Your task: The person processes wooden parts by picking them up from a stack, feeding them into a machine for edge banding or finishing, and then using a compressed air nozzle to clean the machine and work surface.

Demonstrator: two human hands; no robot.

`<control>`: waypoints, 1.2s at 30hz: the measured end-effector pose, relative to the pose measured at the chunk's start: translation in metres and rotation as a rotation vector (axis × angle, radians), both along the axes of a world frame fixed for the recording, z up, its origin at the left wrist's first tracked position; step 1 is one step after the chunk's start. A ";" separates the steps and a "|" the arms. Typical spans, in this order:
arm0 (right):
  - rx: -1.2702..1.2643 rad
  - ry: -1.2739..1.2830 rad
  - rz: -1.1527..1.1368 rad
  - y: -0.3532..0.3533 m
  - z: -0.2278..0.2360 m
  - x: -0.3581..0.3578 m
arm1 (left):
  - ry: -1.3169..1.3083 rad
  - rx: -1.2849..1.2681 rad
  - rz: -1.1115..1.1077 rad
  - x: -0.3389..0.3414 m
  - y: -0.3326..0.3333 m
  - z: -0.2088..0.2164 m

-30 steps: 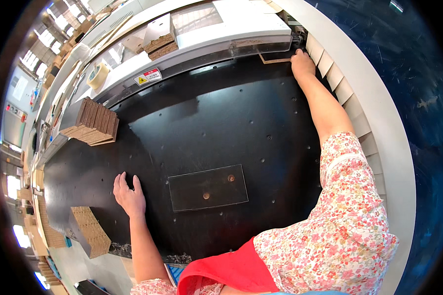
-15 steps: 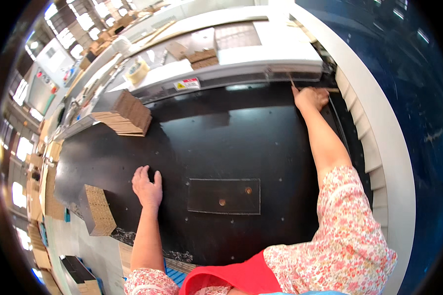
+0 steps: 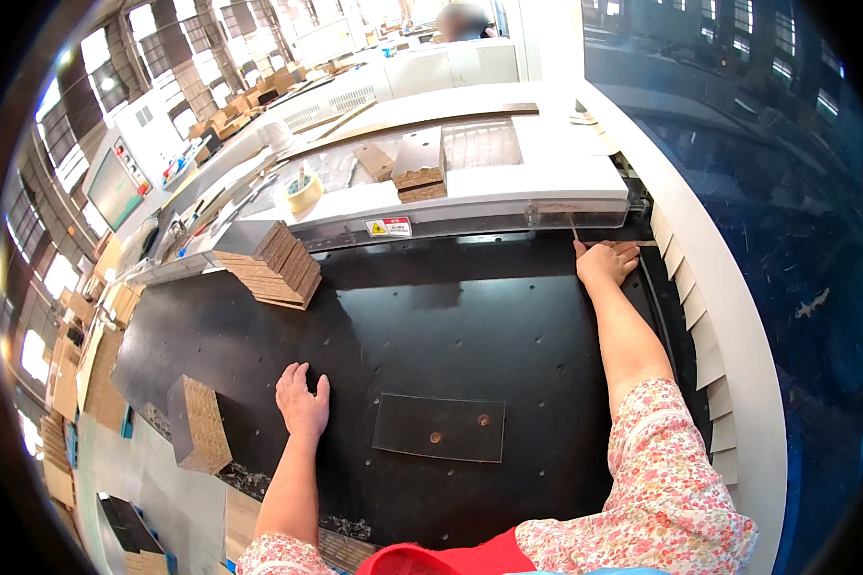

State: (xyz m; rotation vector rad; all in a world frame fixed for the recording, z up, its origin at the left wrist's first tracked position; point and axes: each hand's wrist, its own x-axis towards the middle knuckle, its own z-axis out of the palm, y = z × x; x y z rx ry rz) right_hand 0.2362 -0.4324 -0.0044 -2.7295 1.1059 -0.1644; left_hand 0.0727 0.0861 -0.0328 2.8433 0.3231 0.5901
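Observation:
My right hand (image 3: 607,262) is at the far right of a glossy black machine table (image 3: 431,335), just in front of a clear-edged cross beam. Its thumb and fingers bear on a dark board, of which only thin brown edges (image 3: 647,243) show; the hand and the beam hide the rest. My left hand (image 3: 302,401) is open over the middle left, fingers spread, holding nothing; contact with the table is unclear. Between my arms lies a dark rectangular panel (image 3: 455,428) with two round brown spots. A stack of chipboard pieces (image 3: 280,271) stands beyond my left hand.
Another chipboard block (image 3: 201,426) stands at the table's left edge. On the white beam cover (image 3: 556,177) are small boards (image 3: 420,168) and a tape roll (image 3: 304,194). A pale flap guard (image 3: 705,335) borders the right side. A person (image 3: 462,23) is far behind.
The view has tilted upward, so the table and both hands appear lower and more background shows. Against the table, neither hand has visibly shifted.

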 end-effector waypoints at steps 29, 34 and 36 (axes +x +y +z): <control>0.053 -0.162 1.367 0.147 -0.001 -0.189 | -0.026 -0.036 -0.012 0.001 -0.007 0.003; 0.088 -0.215 1.173 0.144 0.014 -0.209 | -0.004 -0.027 -0.005 -0.005 -0.002 0.004; -0.025 -0.263 1.268 0.152 0.016 -0.217 | 0.002 -0.020 0.000 -0.006 0.000 0.006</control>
